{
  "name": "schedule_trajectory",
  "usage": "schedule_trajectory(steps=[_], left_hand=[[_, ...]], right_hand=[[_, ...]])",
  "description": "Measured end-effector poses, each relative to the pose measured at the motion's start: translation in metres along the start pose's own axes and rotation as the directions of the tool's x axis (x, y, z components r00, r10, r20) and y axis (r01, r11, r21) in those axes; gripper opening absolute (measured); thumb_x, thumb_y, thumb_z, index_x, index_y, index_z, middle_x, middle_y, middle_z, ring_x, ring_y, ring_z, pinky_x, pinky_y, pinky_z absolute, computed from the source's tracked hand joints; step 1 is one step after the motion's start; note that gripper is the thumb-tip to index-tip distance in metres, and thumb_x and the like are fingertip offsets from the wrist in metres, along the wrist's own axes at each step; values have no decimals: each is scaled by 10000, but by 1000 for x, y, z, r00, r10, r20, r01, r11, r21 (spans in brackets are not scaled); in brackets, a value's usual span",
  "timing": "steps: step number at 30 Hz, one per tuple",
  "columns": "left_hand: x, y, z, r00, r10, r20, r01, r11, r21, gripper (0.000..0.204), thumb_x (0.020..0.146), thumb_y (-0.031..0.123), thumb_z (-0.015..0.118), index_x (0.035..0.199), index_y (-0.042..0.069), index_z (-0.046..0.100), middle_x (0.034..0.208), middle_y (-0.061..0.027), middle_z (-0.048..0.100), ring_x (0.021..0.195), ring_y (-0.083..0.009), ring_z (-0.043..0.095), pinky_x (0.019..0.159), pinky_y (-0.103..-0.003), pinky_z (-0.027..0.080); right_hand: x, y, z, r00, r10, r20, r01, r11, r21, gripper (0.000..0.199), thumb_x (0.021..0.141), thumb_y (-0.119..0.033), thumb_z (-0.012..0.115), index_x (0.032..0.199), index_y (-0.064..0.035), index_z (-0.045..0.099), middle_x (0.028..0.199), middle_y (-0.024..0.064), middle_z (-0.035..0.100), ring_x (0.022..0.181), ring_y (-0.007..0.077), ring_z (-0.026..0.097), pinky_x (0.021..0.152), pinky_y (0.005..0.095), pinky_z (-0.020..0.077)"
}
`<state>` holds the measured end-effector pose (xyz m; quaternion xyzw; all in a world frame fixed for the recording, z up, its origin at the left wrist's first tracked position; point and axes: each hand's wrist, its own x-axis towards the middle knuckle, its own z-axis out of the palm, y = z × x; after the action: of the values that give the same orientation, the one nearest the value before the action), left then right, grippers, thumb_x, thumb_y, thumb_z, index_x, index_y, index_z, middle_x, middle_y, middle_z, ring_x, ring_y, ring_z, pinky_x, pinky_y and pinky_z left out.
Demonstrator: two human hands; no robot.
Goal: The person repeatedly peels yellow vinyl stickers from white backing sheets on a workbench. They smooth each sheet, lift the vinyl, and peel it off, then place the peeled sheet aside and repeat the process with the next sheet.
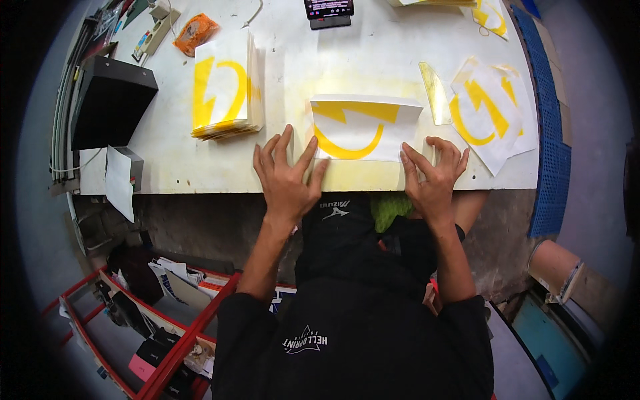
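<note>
While both hands lie flat near the front edge of the worktop (200, 177), their fingers are spread apart and clamped on nothing. The left hand (288, 179) presses fingertips (313, 148) against the left edge of a white sheet (363, 130); the right hand (435, 175) rests fingertips (408, 155) on that sheet's lower right corner. One such sheet lies between the hands, just back from the front edge: thin, glossy paper, its far edge curling up, printed with a yellow curved band and a jagged yellow shape.

Left of it stands one thick stack of like sheets (225, 87), edges fanned, yellow marks on top. Toward the right edge lie about two loose overlapping sheets (497, 113) with the same yellow figure, and between them and the middle sheet one narrow translucent yellowish strip (436, 93), curved and pointed. At the far edge sits one dark device with a lit screen (329, 12); near the far left corner lies one orange packet (195, 32). One black box (110, 100) sits at the left edge. The pale worktop is stained yellow.
</note>
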<state>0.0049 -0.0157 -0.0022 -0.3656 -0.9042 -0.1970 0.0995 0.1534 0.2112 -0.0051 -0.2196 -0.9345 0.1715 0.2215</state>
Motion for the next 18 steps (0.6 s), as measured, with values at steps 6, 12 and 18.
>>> schedule_trajectory(steps=[6, 12, 18], left_hand=[[-8, 56, 17, 967, 202, 153, -174, 969, -177, 737, 954, 463, 683, 1483, -26, 529, 1614, -223, 424, 1522, -379, 367, 1241, -579, 243], [-16, 67, 17, 955, 215, 205, -176, 965, -194, 708, 954, 450, 680, 1440, -50, 561, 1561, -206, 498, 1495, -355, 419, 1232, -561, 287], [-16, 66, 26, 981, 183, 71, -172, 975, -139, 521, 956, 305, 688, 1388, 20, 636, 1453, -131, 614, 1319, -296, 567, 1184, -509, 363]], right_hand=[[5, -9, -7, 998, 9, 60, -6, 999, -50, 209, 888, -203, 775, 1093, -191, 818, 1178, 118, 602, 1243, 310, 528, 1197, 714, 96], [50, -50, -16, 962, -271, -4, 264, 935, 238, 345, 873, -140, 765, 1216, -110, 741, 1154, 102, 664, 1144, 296, 624, 1225, 649, 192], [95, -55, 13, 903, -424, 63, 415, 902, 121, 339, 855, -84, 771, 1191, -83, 723, 956, 56, 679, 1024, 255, 651, 1223, 576, 238]])
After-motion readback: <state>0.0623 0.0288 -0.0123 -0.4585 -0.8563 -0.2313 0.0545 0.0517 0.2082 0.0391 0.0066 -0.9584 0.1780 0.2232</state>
